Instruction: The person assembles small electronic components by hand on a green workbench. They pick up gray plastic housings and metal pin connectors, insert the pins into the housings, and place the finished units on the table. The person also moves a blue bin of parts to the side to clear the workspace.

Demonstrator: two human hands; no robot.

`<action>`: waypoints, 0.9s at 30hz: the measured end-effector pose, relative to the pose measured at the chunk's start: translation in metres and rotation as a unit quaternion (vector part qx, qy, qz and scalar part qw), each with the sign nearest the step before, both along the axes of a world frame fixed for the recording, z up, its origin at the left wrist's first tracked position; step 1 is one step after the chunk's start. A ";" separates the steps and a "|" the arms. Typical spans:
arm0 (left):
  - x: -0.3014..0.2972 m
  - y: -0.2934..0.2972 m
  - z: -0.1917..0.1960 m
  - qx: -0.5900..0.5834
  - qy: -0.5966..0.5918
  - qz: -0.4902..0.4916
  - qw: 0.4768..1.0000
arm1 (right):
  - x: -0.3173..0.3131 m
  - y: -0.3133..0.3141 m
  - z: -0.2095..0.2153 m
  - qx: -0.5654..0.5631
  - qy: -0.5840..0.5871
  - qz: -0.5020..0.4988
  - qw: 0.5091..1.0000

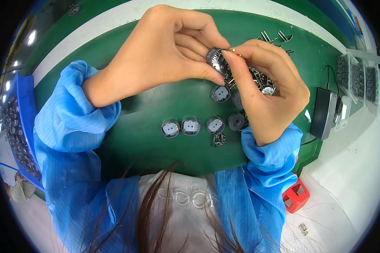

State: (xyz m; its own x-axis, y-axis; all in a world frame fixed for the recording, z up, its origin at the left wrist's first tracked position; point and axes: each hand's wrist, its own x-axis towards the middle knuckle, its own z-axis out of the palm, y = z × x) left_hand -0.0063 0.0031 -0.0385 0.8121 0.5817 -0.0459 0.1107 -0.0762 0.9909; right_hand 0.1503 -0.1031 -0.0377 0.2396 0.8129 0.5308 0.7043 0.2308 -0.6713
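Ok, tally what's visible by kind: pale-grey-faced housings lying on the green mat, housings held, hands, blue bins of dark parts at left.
Grey-faced housings: 4
Held housing: 1
Hands: 2
Blue bin: 1
Total: 8

2 bare hands nearly meet at upper center. The left hand point(164, 52), its left arm point(69, 114) rising from lower left, curves thumb and index finger rightward in a pinch. The right hand point(278, 82), right of center, points up-left, thumb and index fingertips close together.
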 end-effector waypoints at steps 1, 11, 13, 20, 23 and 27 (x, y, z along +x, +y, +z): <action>0.001 0.002 0.005 -0.012 -0.001 -0.010 1.000 | -0.001 0.000 -0.001 0.008 -0.009 -0.006 1.000; 0.003 -0.006 0.001 -0.018 -0.037 -0.009 0.999 | -0.012 -0.001 -0.002 0.050 -0.143 -0.064 0.986; 0.004 0.000 -0.002 -0.088 -0.035 -0.020 0.995 | -0.008 0.000 0.000 0.043 -0.143 -0.056 0.987; 0.001 0.007 -0.006 -0.089 -0.035 -0.022 0.995 | -0.004 0.007 -0.006 0.033 -0.056 0.045 0.997; 0.000 0.010 -0.009 -0.092 -0.042 -0.014 0.995 | -0.004 0.003 -0.008 -0.100 0.177 0.100 0.974; 0.000 0.011 -0.003 -0.083 -0.038 -0.047 0.995 | -0.002 -0.002 0.004 -0.221 0.274 0.141 0.925</action>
